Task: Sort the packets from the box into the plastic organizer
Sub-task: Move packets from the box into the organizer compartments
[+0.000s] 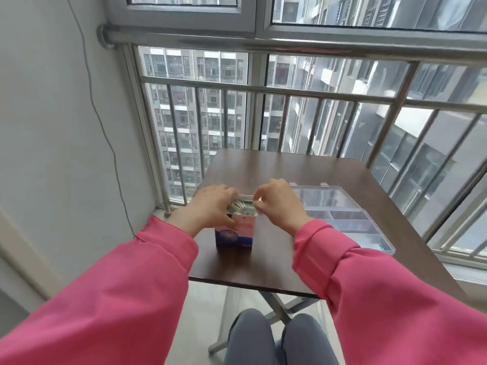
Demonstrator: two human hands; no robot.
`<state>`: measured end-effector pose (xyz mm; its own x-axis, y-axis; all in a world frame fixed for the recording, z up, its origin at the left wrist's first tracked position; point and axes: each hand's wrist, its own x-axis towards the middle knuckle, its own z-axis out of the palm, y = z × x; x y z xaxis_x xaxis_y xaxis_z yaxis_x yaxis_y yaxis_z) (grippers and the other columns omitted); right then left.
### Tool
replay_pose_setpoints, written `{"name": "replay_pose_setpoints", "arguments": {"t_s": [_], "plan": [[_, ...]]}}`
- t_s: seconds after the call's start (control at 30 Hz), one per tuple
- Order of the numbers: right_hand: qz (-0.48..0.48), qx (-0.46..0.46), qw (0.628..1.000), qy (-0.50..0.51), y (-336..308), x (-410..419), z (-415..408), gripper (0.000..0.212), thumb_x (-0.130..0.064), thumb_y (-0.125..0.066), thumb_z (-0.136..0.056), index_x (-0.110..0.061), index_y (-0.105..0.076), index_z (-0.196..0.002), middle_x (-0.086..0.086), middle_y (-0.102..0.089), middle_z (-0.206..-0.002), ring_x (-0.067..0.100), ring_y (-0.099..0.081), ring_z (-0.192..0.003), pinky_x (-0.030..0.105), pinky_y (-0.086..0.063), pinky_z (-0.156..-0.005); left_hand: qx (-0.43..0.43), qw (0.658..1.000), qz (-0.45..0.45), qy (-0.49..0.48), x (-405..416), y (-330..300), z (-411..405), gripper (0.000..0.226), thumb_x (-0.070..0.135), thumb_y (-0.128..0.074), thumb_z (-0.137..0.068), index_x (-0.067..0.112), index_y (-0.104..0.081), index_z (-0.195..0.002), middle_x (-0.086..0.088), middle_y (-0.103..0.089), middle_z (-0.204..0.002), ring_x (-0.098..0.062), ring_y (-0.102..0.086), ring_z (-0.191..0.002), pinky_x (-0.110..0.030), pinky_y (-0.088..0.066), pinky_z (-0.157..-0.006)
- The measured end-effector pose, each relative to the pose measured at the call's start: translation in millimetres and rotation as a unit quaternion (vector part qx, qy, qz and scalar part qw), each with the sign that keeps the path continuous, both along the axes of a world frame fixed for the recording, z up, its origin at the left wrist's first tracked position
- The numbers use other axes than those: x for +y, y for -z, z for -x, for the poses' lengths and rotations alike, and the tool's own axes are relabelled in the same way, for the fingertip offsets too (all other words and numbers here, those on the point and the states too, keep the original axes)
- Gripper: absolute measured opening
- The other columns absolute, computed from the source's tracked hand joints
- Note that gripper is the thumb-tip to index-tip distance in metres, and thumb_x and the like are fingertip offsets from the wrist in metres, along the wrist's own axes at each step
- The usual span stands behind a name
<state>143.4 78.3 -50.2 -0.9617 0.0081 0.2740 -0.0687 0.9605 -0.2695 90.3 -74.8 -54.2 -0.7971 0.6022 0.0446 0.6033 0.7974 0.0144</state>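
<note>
A small pink and blue box (234, 234) stands upright on the dark wooden table (263, 267), near its left front. Its top is open and several packets (241, 207) stand inside. My left hand (210, 206) grips the box's upper left side, fingers curled over the rim. My right hand (276, 204) pinches the white flap at the box's top right edge. The clear plastic organizer (350, 219) lies open to the right of the box, its compartments showing; my right sleeve covers its near left corner.
The table stands against a metal railing (290, 88) and window at the far side. A grey wall (52, 127) with a hanging cable is on the left. My knees (276, 338) are below the table's front edge.
</note>
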Motion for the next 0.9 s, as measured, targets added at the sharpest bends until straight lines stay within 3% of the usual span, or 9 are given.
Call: {"name": "replay_pose_setpoints", "arguments": {"t_s": [0.13, 0.23, 0.4, 0.6, 0.67, 0.77, 0.9], "plan": [[-0.071, 0.014, 0.996, 0.047, 0, -10, 2, 0.02, -0.028, -0.061, -0.086, -0.018, -0.071, -0.1, 0.006, -0.058, -0.102, 0.025, -0.047, -0.105, 0.036, -0.042, -0.085, 0.084, 0.996, -0.001, 0.021, -3, 8, -6, 0.068, 0.049, -0.069, -0.073, 0.02, -0.047, -0.13, 0.001, -0.053, -0.127, -0.02, -0.047, -0.121, -0.033, -0.032, -0.101], [-0.118, 0.008, 0.99, 0.07, 5, -21, 5, 0.019, -0.029, -0.062, -0.085, -0.017, -0.068, -0.099, 0.006, -0.057, -0.105, 0.026, -0.046, -0.106, 0.039, -0.041, -0.088, 0.089, 0.996, -0.019, 0.009, -6, 11, -8, 0.064, 0.047, -0.069, -0.073, 0.018, -0.049, -0.126, 0.0, -0.055, -0.124, -0.021, -0.048, -0.118, -0.034, -0.034, -0.099], [-0.107, -0.004, 0.989, 0.102, 11, -33, 8, 0.015, -0.015, -0.059, -0.086, -0.019, -0.068, -0.098, 0.005, -0.056, -0.104, 0.025, -0.047, -0.107, 0.045, -0.038, -0.093, 0.093, 0.995, -0.026, 0.006, -8, 14, -11, 0.06, 0.045, -0.069, -0.073, 0.017, -0.051, -0.123, -0.002, -0.057, -0.122, -0.022, -0.048, -0.116, -0.034, -0.034, -0.096], [-0.127, -0.028, 0.987, 0.091, 9, -34, 11, 0.016, -0.018, -0.056, -0.09, -0.017, -0.067, -0.101, 0.006, -0.053, -0.106, 0.025, -0.045, -0.108, 0.049, -0.037, -0.093, 0.093, 0.996, 0.008, 0.012, -4, 15, -5, 0.064, 0.045, -0.071, -0.072, 0.017, -0.049, -0.125, -0.002, -0.057, -0.124, -0.022, -0.049, -0.118, -0.032, -0.032, -0.099], [-0.094, -0.037, 0.992, 0.08, 7, -33, 10, 0.016, -0.021, -0.054, -0.091, -0.016, -0.067, -0.1, 0.006, -0.051, -0.107, 0.025, -0.044, -0.11, 0.05, -0.037, -0.094, 0.081, 0.997, 0.013, 0.012, -4, 14, -4, 0.064, 0.045, -0.071, -0.073, 0.016, -0.049, -0.126, -0.002, -0.056, -0.125, -0.022, -0.048, -0.119, -0.032, -0.031, -0.101], [0.04, -0.022, 0.997, 0.07, 0, -27, 9, 0.014, -0.022, -0.054, -0.09, -0.011, -0.062, -0.094, 0.01, -0.057, -0.106, 0.028, -0.051, -0.105, 0.047, -0.045, -0.088, 0.04, 0.999, 0.025, 0.008, -9, 9, 1, 0.062, 0.046, -0.069, -0.075, 0.016, -0.049, -0.125, -0.003, -0.056, -0.122, -0.023, -0.049, -0.119, -0.038, -0.026, -0.104], [0.121, 0.039, 0.989, 0.071, -21, -20, 6, 0.008, -0.018, -0.055, -0.089, -0.01, -0.056, -0.088, 0.011, -0.064, -0.094, 0.03, -0.059, -0.089, 0.042, -0.048, -0.074, -0.004, 0.999, 0.053, -0.005, -11, 1, 10, 0.067, 0.04, -0.072, -0.075, 0.014, -0.044, -0.131, -0.004, -0.053, -0.128, -0.024, -0.043, -0.127, -0.055, -0.006, -0.115]]}}
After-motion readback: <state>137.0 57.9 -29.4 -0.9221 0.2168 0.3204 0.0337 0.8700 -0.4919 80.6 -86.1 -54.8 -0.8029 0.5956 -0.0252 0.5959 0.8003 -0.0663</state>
